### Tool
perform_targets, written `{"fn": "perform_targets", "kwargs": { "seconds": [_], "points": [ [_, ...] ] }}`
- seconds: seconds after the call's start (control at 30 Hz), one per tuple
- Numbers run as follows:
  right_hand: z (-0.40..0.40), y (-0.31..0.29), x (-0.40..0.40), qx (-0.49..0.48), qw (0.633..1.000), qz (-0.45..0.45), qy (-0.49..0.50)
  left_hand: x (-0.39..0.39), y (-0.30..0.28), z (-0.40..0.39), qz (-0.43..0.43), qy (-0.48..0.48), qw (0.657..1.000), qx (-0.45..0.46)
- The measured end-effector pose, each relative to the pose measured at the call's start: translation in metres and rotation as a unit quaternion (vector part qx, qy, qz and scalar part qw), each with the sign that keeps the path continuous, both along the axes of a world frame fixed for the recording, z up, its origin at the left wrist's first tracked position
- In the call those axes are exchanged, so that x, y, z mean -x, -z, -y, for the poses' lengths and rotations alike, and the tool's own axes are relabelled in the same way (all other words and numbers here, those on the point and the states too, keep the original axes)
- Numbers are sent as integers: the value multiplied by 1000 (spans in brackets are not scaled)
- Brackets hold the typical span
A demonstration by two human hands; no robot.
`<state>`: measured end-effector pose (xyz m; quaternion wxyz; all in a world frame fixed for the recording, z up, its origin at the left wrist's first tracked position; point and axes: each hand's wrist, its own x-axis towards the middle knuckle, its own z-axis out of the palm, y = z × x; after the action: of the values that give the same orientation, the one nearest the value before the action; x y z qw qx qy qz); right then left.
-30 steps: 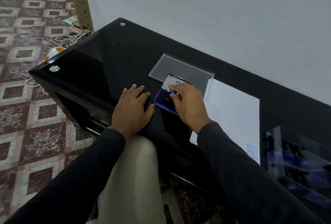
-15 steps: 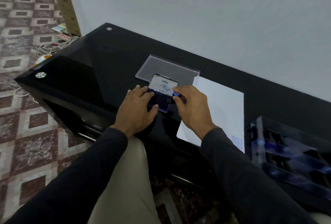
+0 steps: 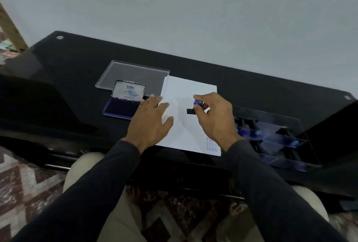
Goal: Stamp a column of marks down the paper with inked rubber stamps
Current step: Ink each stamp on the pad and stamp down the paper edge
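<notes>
A white paper sheet [image 3: 190, 94] lies on the black glass table [image 3: 77, 71]. Faint blue stamped marks [image 3: 212, 146] sit at its near right corner. My right hand [image 3: 215, 117] pinches a rubber stamp [image 3: 193, 107] with a blue knob and black base, held just above the middle of the sheet. My left hand [image 3: 153, 119] rests flat with spread fingers on the paper's left edge. The open ink pad [image 3: 122, 107], its lid up, lies left of the sheet.
A clear acrylic lid [image 3: 133, 73] lies behind the ink pad. A clear tray [image 3: 279, 141] with several more blue-handled stamps stands right of the paper. A wall runs along the table's far edge. Patterned floor tiles show at left and below.
My right hand has lifted the stamp off the ink pad and carried it right over the paper. My left hand left the ink pad and now rests on the sheet's left edge.
</notes>
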<state>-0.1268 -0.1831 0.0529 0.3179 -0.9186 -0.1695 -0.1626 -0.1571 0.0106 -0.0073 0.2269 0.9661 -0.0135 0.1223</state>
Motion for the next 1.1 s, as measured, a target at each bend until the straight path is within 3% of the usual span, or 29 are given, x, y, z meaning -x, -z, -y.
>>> {"fn": "perform_targets", "kwargs": {
  "seconds": [0.53, 1.1],
  "points": [
    [68, 7, 4, 83, 994, -48, 54, -23, 12, 67, -23, 79, 997, -11],
    [67, 14, 4, 97, 993, -54, 33, -30, 31, 72, -39, 89, 994, -41]
  ]
}}
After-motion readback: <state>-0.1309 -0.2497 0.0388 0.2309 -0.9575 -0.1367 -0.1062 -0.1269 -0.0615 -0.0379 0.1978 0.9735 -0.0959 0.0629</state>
